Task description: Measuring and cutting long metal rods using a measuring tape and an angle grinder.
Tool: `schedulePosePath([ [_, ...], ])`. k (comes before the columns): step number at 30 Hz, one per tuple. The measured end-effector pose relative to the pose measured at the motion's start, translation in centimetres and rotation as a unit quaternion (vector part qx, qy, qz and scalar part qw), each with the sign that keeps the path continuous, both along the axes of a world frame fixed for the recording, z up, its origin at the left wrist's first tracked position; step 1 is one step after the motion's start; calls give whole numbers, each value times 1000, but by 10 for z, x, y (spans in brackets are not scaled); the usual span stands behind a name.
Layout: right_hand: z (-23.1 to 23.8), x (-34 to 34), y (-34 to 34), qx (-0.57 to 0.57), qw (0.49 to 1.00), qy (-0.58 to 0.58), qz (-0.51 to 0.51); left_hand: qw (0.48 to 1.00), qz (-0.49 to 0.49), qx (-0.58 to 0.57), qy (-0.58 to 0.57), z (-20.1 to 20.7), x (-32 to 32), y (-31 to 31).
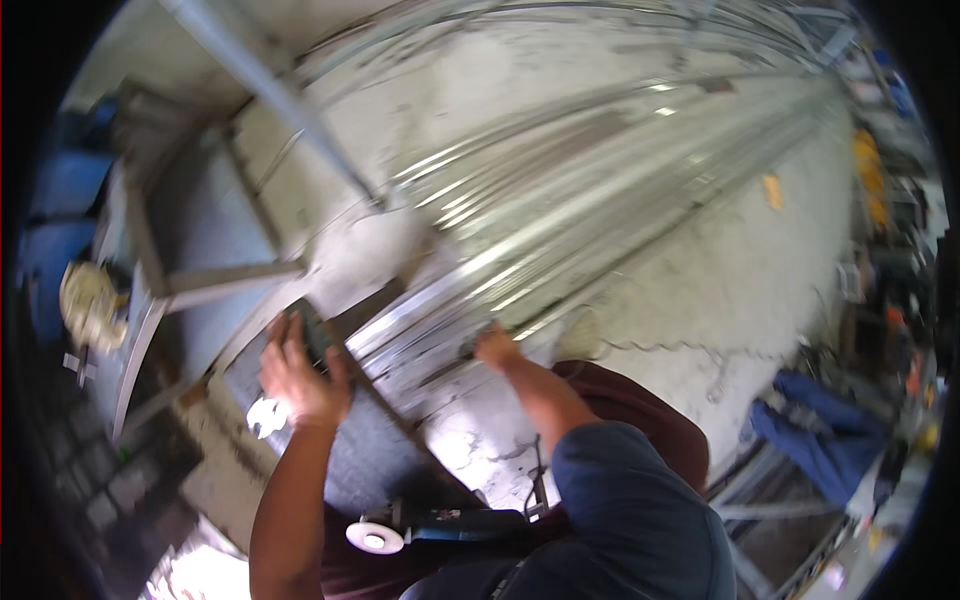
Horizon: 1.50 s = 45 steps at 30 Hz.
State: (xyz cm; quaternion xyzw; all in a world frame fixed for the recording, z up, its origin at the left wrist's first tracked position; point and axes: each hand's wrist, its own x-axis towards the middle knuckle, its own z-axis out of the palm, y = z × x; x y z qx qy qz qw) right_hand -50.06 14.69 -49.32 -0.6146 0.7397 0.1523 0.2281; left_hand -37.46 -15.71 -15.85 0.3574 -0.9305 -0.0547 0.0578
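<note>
My left hand (305, 375) lies with its fingers stretched over the far end of a dark, narrow bench top (375, 450), next to a dark block-like piece (312, 335). A small white object (266, 417) sits by the left wrist; its kind is unclear. Reaching forward, my right hand (495, 348) is closed beside the near ends of long shiny metal profiles (430, 330). Something small and dark shows at its fingers, too blurred to name. An angle grinder (465, 523) with a pale disc (375, 537) rests near my lap, apart from both hands.
The metal profiles run away across the concrete floor (700, 290) to the far right. At left stand a grey metal frame table (215, 290) and blue containers (65, 190). A metal post (290, 100) slants in from above. Blue cloth (820, 430) and a coiled cord (680, 347) lie right.
</note>
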Motion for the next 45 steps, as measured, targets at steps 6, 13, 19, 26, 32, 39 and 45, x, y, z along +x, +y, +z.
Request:
schedulePosePath([
  [6,44,11,-77,73,995,-64,-36,997,32,-74,-20,5,27,-14],
  [13,133,-22,-48,-71,990,-19,-117,998,22,-66,-6,-6,6,3],
  [19,255,-41,-28,-37,994,-4,-102,997,45,-69,-14,-6,15,-3],
  [26,429,3,15,-154,957,-104,-221,995,49,-87,-13,-7,14,-6],
  [32,376,9,6,-39,946,-219,-235,994,51,-99,-17,-10,15,-9],
  [39,343,10,-4,-94,958,-173,-207,992,42,-116,-27,-18,14,-7],
  [45,350,13,-19,-39,954,-247,-166,992,60,-106,-35,-11,30,-9],
])
